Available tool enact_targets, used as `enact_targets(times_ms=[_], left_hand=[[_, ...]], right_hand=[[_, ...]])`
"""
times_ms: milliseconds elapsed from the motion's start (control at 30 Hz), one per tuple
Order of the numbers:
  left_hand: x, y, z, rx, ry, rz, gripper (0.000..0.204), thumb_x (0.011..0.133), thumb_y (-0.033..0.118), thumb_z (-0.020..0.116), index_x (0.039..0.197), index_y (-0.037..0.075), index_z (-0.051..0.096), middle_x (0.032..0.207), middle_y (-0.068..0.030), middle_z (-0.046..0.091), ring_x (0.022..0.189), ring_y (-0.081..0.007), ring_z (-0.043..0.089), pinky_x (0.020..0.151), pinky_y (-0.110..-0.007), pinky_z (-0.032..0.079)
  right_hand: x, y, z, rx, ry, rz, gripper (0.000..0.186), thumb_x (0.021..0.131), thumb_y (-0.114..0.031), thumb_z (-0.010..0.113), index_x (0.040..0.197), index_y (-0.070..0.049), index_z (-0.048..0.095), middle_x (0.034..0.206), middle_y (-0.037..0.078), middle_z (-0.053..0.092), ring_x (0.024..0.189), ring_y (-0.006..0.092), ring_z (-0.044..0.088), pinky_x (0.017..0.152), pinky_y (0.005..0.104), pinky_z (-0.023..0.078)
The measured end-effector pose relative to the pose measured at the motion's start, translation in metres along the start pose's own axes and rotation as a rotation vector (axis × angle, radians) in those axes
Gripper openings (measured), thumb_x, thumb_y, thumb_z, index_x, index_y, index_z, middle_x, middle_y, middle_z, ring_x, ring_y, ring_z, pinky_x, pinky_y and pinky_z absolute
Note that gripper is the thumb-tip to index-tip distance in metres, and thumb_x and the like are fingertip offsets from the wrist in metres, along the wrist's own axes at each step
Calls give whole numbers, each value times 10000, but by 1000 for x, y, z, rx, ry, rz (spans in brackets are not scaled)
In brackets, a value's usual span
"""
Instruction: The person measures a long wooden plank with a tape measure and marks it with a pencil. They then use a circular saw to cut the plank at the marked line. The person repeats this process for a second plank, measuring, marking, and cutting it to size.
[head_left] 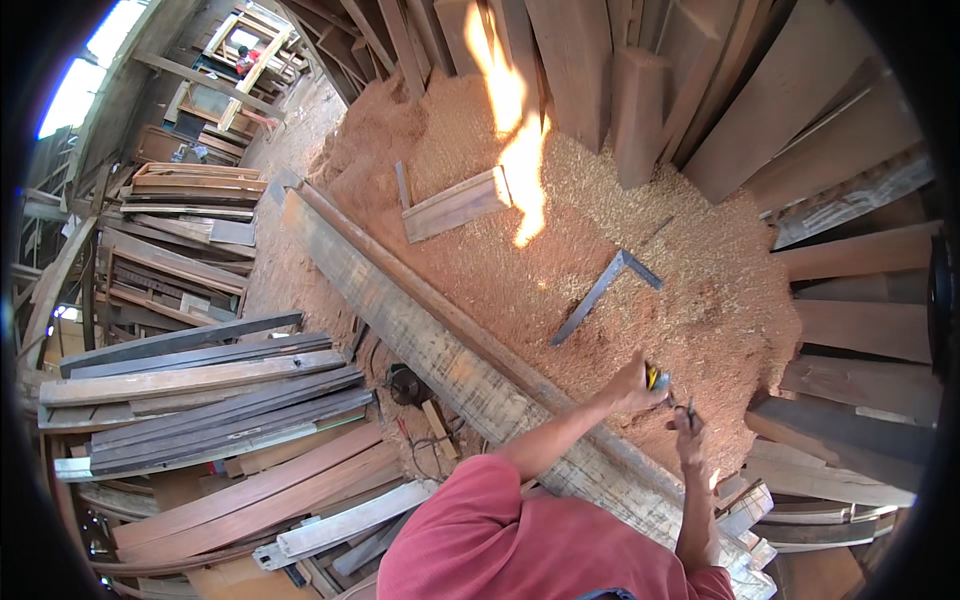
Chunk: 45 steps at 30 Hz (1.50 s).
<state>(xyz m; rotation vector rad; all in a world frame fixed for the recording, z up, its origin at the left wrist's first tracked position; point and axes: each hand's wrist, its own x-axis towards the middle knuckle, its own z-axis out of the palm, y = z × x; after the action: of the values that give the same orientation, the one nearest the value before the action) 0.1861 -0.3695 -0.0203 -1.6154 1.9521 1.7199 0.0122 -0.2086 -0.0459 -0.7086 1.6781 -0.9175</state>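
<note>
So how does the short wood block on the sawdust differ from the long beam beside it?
The short wood block is pale, stubby and lies alone on the sawdust. The long beam is darker, weathered grey, and runs diagonally down toward the person's left hand. Both are squared timber lying flat.

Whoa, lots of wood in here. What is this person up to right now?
A person in a red shirt leans over a long weathered plank in a woodshop heaped with sawdust. The left hand grips a small yellow and black object, too small to identify, while the right hand pinches a thin dark item close beside it. A metal carpenter's square lies on the sawdust just beyond the hands. Stacked boards surround the spot.
</note>
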Motion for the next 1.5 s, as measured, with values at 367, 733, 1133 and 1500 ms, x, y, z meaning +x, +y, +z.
enact_targets(times_ms=[367, 733, 1133, 1500], left_hand=[[-168, -29, 97, -448, -197, -3, 582, 918, 267, 748, 1336, 5, 439, 1187, -153, 641, 1025, -216, 697, 785, -380, 629], [-225, -60, 156, -1252, -423, -46, 311, 1044, 265, 555, 1240, 25, 582, 1170, -129, 669, 1036, -262, 707, 955, -464, 600], [-249, -60, 135, -1157, -228, -94, 345, 986, 321, 669, 1175, 32, 686, 1027, -105, 737, 856, -229, 705, 792, -372, 608], [-271, -133, 59, -1535, 38, 171, 164, 929, 165, 708, 1045, 55, 676, 995, -71, 689, 936, -222, 668, 897, -422, 564]], right_hand=[[-126, -12, 15, 20, -74, -67, 294, 1013, -250, 630, 1040, 43, 631, 845, 53, 634, 806, 137, 562, 692, 336, 481], [-200, -44, -9, -699, -260, -201, 567, 969, -455, 644, 1279, 18, 593, 1140, 287, 710, 1111, 459, 674, 950, 512, 523], [-175, -11, 12, -516, -388, -456, 571, 941, -435, 680, 1213, 50, 550, 1012, 192, 693, 937, 273, 688, 809, 417, 553], [-207, -32, -35, -570, -708, -96, 523, 916, -286, 712, 1316, 29, 595, 983, 135, 694, 835, 190, 651, 756, 362, 531]])
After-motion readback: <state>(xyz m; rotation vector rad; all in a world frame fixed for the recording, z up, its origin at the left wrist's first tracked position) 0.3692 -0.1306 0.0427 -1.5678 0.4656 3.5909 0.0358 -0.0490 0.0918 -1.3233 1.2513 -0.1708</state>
